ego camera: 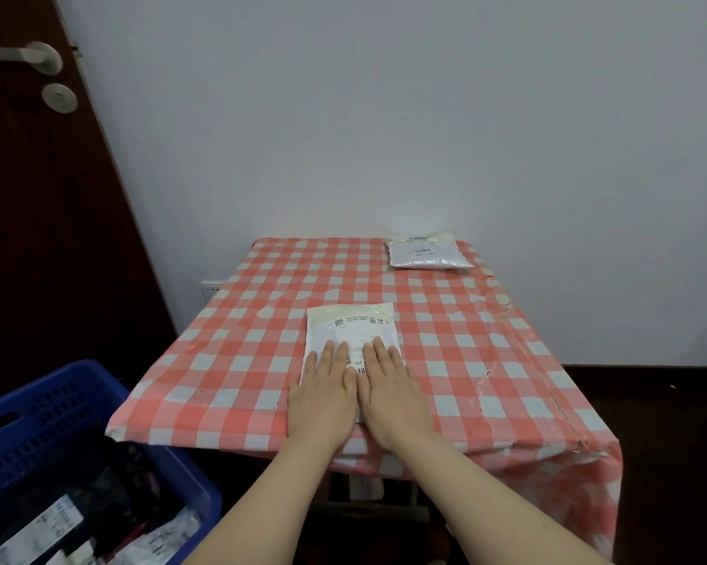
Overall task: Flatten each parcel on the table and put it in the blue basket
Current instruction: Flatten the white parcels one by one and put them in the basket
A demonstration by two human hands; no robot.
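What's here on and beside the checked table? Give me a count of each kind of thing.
Parcels on the table: 2 (white parcel, silver parcel)
Blue basket: 1
Hands: 2 (left hand, right hand, both flat on the white parcel)
Total: 5; the basket's contents are too jumbled to count.

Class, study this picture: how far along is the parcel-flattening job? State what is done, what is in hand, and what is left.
Done: several parcels already lie in the blue basket. In hand: the left hand and right hand press flat on the white parcel near the table front edge. Left: putting that one in the basket, then flattening and moving the silver parcel at the far right corner.
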